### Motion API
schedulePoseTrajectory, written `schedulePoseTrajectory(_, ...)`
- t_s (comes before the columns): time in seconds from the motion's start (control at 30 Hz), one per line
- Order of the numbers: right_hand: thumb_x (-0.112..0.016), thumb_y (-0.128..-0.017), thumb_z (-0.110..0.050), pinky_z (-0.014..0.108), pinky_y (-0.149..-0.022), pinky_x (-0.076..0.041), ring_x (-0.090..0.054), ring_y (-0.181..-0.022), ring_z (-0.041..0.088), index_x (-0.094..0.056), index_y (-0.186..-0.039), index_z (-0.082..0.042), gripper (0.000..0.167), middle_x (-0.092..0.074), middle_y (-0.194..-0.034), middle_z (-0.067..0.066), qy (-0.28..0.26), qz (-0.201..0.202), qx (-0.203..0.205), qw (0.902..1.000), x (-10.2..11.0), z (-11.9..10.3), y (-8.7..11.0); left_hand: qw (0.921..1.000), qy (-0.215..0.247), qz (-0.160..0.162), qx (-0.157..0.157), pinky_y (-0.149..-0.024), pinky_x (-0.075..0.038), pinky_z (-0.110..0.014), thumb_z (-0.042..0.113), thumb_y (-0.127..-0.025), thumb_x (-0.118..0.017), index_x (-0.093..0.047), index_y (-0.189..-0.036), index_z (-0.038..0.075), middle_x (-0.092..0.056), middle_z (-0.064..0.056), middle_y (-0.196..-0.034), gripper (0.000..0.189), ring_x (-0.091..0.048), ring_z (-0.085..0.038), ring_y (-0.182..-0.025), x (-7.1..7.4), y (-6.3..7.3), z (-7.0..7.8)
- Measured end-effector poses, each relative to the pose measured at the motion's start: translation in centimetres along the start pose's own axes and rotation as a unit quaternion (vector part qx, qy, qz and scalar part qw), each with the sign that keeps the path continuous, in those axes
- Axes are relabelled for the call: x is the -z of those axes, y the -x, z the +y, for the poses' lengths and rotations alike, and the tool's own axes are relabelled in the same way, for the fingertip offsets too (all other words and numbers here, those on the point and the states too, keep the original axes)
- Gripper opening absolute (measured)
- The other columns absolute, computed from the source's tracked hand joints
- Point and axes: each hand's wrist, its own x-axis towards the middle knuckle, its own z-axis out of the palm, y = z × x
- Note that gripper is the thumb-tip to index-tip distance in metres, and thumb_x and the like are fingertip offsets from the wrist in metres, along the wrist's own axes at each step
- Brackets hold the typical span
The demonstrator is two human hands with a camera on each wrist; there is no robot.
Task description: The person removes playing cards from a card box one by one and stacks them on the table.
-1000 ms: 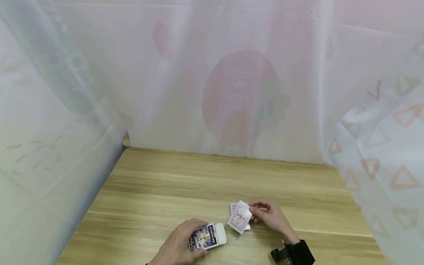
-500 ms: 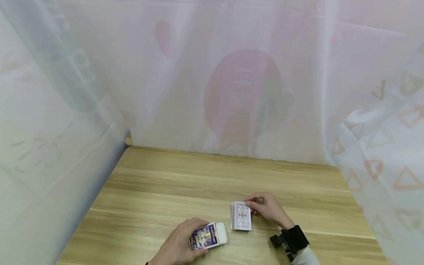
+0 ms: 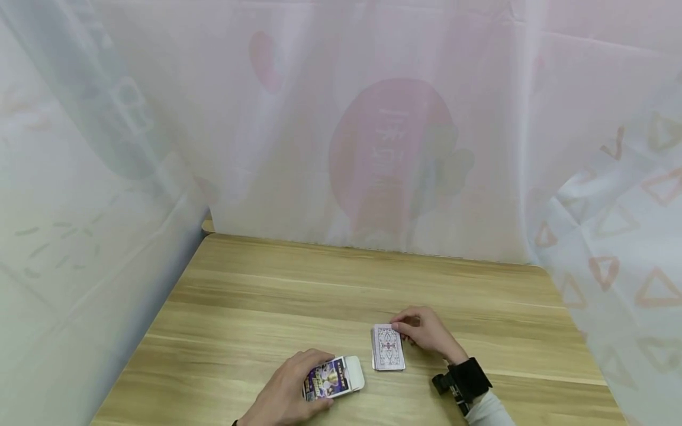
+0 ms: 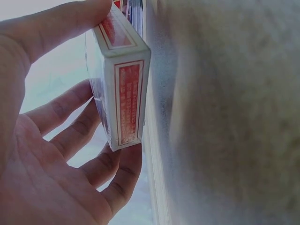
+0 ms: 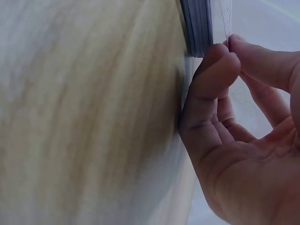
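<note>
My left hand (image 3: 290, 387) grips a purple playing card box (image 3: 326, 380), thumb on one edge and fingers round the other. The box's white flap (image 3: 354, 371) is open towards the right. In the left wrist view the red-bordered end of the box (image 4: 129, 103) faces me, and card edges (image 4: 136, 16) show at its far end. To the right lies a face-down stack of playing cards (image 5: 198, 28). My right hand (image 3: 427, 332) pinches the corner of a patterned card (image 3: 389, 348) between thumb and forefinger, lined up over the stack with a slight gap.
A wood-grain table (image 3: 256, 302) lies under everything. Printed pale curtains (image 3: 298, 148) hang behind it and at both sides. A black wrist strap with a camera (image 3: 469, 380) sits on the right wrist, low over the table.
The card in my right hand was tilted askew across the stack and is now turned square over it. My right hand has shifted slightly left and away. The left hand and box stay put.
</note>
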Motion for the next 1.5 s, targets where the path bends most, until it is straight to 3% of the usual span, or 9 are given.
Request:
schedulePoseTrajectory(0.63,-0.076,-0.099,-0.013,0.024,-0.051,-0.049,-0.059,-0.059,0.009,-0.083,-0.102,-0.011,0.008,-0.075,-0.094,0.005,0.037,0.011,-0.019,0.9991,-0.3,-0.1,-0.3,1.0000,0.002,0.004,-0.007,-0.101,-0.054,-0.044,0.036,-0.079,-0.094,-0.063,-0.141,0.026,-0.067,0.015,-0.134,0.071,-0.062,-0.007,-0.115,-0.3,-0.1,-0.2)
schedulePoseTrajectory(0.97,-0.077,-0.099,-0.016,0.023,-0.053,-0.049,-0.060,-0.062,0.008,-0.083,-0.103,-0.010,0.010,-0.076,-0.094,0.004,0.031,0.012,-0.018,0.9993,-0.6,0.4,-0.4,0.9977,0.047,-0.034,0.036,-0.106,-0.053,-0.049,0.036,-0.079,-0.094,-0.062,-0.144,0.027,-0.065,0.014,-0.139,0.073,-0.062,-0.013,-0.124,-0.3,-0.5,-0.5)
schedulePoseTrajectory(1.1,-0.076,-0.100,-0.018,0.023,-0.059,-0.051,-0.063,-0.070,0.008,-0.083,-0.106,-0.009,0.013,-0.078,-0.101,0.006,0.028,0.021,-0.011,0.9993,-0.7,0.5,-0.4,0.9973,0.050,-0.038,0.039,-0.106,-0.053,-0.048,0.037,-0.079,-0.094,-0.062,-0.144,0.027,-0.066,0.015,-0.138,0.073,-0.062,-0.013,-0.124,-0.4,-0.7,-0.6)
schedulePoseTrajectory(1.27,-0.075,-0.100,-0.017,0.022,-0.073,-0.054,-0.067,-0.086,0.008,-0.080,-0.111,-0.006,0.016,-0.078,-0.110,0.009,0.035,0.047,-0.005,0.9983,-0.9,0.2,-0.1,0.9991,0.036,-0.021,0.012,-0.104,-0.054,-0.046,0.035,-0.079,-0.094,-0.062,-0.144,0.026,-0.066,0.014,-0.138,0.073,-0.063,-0.011,-0.122,-0.5,-0.9,-0.7)
schedulePoseTrajectory(1.5,-0.076,-0.098,-0.009,0.023,-0.072,-0.052,-0.063,-0.081,0.008,-0.079,-0.109,-0.007,0.012,-0.075,-0.100,0.004,0.034,0.113,-0.017,0.9929,-1.6,-1.3,0.8,0.9997,0.017,-0.005,-0.014,-0.099,-0.054,-0.041,0.034,-0.079,-0.094,-0.063,-0.142,0.026,-0.068,0.014,-0.134,0.070,-0.062,-0.006,-0.115,-0.4,-1.0,-0.8)
